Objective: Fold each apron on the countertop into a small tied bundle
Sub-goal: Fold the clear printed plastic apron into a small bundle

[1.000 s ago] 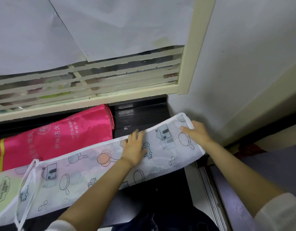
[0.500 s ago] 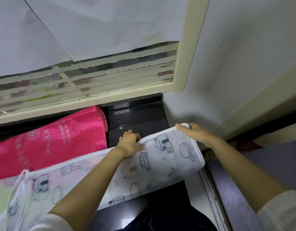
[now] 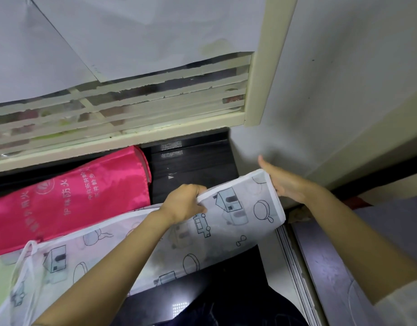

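A white apron [image 3: 235,215] printed with houses, pans and trucks lies folded into a long strip across the black countertop [image 3: 193,165]. My left hand [image 3: 184,203] grips its far edge near the right end, fingers curled over the hem. At the strip's right end my right hand [image 3: 285,182] holds the short edge, thumb up, fingers behind the cloth. That end is lifted off the counter. A white tie strap [image 3: 26,252] hangs at the strip's left part. A pink apron [image 3: 69,196] with printed characters lies behind it.
A barred window [image 3: 123,109] with paper sheets taped over it runs along the back. A grey wall [image 3: 332,102] closes the right side right behind my right hand. Dark fabric [image 3: 217,309] sits at the bottom edge; a purple surface [image 3: 343,267] lies lower right.
Both hands went from lying flat on the strip to taking hold of its far and right edges. The right end has risen off the counter.
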Motion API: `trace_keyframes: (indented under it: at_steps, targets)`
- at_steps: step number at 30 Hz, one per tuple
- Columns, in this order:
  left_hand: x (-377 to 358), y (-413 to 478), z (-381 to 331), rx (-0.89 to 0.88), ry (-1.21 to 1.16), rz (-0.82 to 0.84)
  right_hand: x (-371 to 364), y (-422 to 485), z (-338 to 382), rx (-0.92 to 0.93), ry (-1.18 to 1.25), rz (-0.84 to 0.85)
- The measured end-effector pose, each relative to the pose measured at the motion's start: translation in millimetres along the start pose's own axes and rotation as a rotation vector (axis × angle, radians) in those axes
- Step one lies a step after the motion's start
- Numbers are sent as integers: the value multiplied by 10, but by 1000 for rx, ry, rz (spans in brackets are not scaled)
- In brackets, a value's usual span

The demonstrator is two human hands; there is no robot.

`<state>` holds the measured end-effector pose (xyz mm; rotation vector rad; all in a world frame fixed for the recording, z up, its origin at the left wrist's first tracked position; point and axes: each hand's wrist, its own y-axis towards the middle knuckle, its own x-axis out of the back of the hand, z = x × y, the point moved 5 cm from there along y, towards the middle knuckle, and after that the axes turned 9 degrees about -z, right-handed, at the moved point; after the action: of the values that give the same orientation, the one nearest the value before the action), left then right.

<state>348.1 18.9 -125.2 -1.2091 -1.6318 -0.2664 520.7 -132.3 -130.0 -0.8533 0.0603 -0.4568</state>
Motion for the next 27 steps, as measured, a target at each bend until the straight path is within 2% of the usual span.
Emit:
trace_keyframes:
  at_steps: [4, 7, 10, 14, 17, 20, 23, 27]
  targets:
    - [-13, -111, -173, -128, 200, -74, 18, 16, 51, -81, -8, -109]
    - [0, -193, -265, -190, 234, -131, -13, 3, 94, -16, -114, -219]
    - [43, -268, -307, -220, 211, -172, -36, -74, 160, 23, 9, -309]
    - [109, -352, -304, -249, 278, -240, -71, -187, 208, 29, 156, -273]
    - [101, -390, -308, -274, 364, -246, -90, -281, 271, 160, -94, -254]
    - [77, -417, -332, -311, 435, -248, -105, -342, 382, 333, -436, -341]
    - [70, -434, -376, -340, 467, -254, -136, -338, 427, 379, -657, -345]
    - [86, -442, -344, -306, 446, -239, -127, -360, 459, 399, -802, -397]
